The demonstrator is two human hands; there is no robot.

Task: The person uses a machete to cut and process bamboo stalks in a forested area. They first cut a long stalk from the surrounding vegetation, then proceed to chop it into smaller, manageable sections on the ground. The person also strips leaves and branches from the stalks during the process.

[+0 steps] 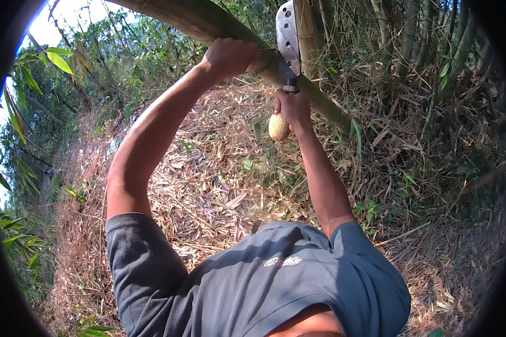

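Observation:
A thick bamboo pole (320, 105) slants across the upper part of the view, from the top left down to the right. My left hand (230, 58) is closed over it, with the fingers wrapped round its far side and partly hidden. To the right, my right hand (293, 106) grips a machete (288, 42) by its handle, whose pale, rounded wooden butt sticks out below the fist. The broad metal blade has several round holes and points up and away from me. It overlaps the pole in view; whether it touches the pole I cannot tell.
An upright bamboo stem (307, 39) stands just right of the blade, with more bamboo stems (407, 39) at the far right. Dry fallen leaves (219, 168) cover the sloping ground. Green leafy twigs (28, 76) hang at the left edge.

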